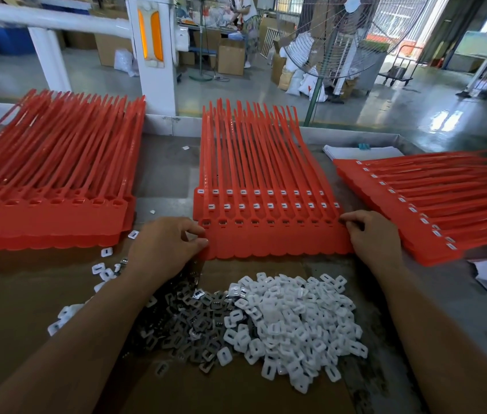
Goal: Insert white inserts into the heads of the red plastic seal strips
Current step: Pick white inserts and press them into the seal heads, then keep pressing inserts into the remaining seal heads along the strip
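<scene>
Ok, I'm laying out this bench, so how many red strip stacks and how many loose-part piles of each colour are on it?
Red seal strip stacks: 3 (left stack, middle stack, right stack)
White insert pile: 1
Grey metal clip pile: 1
Total: 5

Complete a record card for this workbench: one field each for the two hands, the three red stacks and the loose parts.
left hand: pinches the left corner of the front strip sheet
right hand: grips that sheet's right corner
middle stack: white inserts in the two rear rows of heads; front row shows no white
left stack: visible heads empty
right stack: heads filled with white
white inserts pile: on the cardboard, nearest the person
grey metal clips: heaped against that pile's left side
</scene>
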Demonstrator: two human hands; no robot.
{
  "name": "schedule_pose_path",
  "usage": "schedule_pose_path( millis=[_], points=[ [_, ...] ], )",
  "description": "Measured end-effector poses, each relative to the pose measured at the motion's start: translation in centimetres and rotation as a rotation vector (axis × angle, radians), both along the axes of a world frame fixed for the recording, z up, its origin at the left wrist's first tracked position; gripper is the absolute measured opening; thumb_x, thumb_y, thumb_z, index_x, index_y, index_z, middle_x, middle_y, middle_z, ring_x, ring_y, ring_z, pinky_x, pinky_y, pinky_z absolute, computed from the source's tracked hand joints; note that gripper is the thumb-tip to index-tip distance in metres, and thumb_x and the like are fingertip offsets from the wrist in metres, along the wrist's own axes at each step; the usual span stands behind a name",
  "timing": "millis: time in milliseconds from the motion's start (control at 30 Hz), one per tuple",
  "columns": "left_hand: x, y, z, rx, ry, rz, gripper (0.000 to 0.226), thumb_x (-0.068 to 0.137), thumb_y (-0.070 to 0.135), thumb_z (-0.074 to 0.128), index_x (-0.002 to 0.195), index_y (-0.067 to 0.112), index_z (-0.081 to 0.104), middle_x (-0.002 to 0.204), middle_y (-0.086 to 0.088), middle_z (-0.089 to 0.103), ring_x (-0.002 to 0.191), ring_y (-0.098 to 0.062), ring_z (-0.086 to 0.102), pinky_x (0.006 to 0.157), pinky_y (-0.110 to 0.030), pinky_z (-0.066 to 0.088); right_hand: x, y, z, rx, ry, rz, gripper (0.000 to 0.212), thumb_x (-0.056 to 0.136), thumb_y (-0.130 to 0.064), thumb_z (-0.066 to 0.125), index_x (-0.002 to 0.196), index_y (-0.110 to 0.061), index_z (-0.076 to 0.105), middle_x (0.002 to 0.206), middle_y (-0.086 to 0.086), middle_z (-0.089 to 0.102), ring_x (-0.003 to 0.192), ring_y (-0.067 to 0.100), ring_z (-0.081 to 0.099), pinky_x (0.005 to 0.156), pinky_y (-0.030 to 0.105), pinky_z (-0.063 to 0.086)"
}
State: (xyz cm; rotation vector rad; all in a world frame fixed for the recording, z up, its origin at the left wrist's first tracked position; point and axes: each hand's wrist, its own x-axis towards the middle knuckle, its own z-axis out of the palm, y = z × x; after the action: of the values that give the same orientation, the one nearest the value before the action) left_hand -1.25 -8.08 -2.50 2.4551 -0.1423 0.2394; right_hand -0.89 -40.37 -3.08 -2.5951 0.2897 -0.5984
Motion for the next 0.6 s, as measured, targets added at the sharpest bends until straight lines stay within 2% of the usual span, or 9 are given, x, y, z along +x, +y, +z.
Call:
schedule_pose_path(
  millis=[200, 300, 400, 533, 600],
  points=[
    [0.0, -0.01, -0.01, 0.01, -0.007, -0.003, 0.019, 0.075, 0.031, 0.07, 0.094, 0.026, 0.07, 0.071, 0.01, 0.057, 0.063, -0.001, 0.049, 0.06, -0.023, 0.036, -0.05, 0.02, 0.08, -0.026, 0.03, 0.023, 0.026, 0.089, -0.007, 0.053, 0.108, -0.015, 0.069, 0.112, 0.009, 0.062, 0.107, 0.025, 0.055, 0.094, 0.03, 0.037],
    [-0.06, 0.01, 0.01, 0.006, 0.0, -0.006, 0.018, 0.075, 0.03, 0.07, 0.093, 0.026, 0.07, 0.076, 0.008, 0.062, 0.064, -0.002, 0.051, 0.062, -0.023, 0.037, -0.02, 0.16, 0.17, -0.044, 0.023, 0.057, 0.03, 0.088, -0.002, 0.053, 0.11, -0.014, 0.068, 0.11, 0.01, 0.062, 0.105, 0.025, 0.056, 0.093, 0.028, 0.037],
    [-0.16, 0.01, 0.1, 0.003, 0.011, -0.007, 0.019, 0.076, 0.03, 0.07, 0.094, 0.026, 0.07, 0.076, 0.008, 0.063, 0.066, -0.004, 0.053, 0.064, -0.024, 0.039, -0.02, 0.21, 0.28, -0.027, -0.001, 0.048, 0.036, 0.086, 0.001, 0.052, 0.118, -0.014, 0.063, 0.111, 0.01, 0.062, 0.105, 0.025, 0.056, 0.088, 0.021, 0.033],
    [-0.28, -0.03, 0.22, 0.028, 0.008, -0.012, 0.021, 0.077, 0.029, 0.069, 0.097, 0.025, 0.07, 0.092, 0.003, 0.069, 0.074, -0.009, 0.056, 0.069, -0.024, 0.042, -0.12, -0.05, 0.1, -0.026, 0.022, 0.046, 0.029, 0.088, -0.002, 0.051, 0.108, -0.012, 0.069, 0.112, 0.01, 0.062, 0.107, 0.024, 0.055, 0.089, 0.022, 0.032],
    [-0.45, -0.14, 0.3, 0.051, -0.002, -0.012, 0.022, 0.078, 0.03, 0.068, 0.099, 0.025, 0.069, 0.093, 0.003, 0.069, 0.074, -0.008, 0.055, 0.069, -0.023, 0.041, -0.12, 0.0, 0.11, -0.027, 0.019, 0.049, 0.029, 0.088, -0.001, 0.051, 0.108, -0.012, 0.069, 0.113, 0.011, 0.062, 0.108, 0.025, 0.055, 0.091, 0.024, 0.033]
  ],
)
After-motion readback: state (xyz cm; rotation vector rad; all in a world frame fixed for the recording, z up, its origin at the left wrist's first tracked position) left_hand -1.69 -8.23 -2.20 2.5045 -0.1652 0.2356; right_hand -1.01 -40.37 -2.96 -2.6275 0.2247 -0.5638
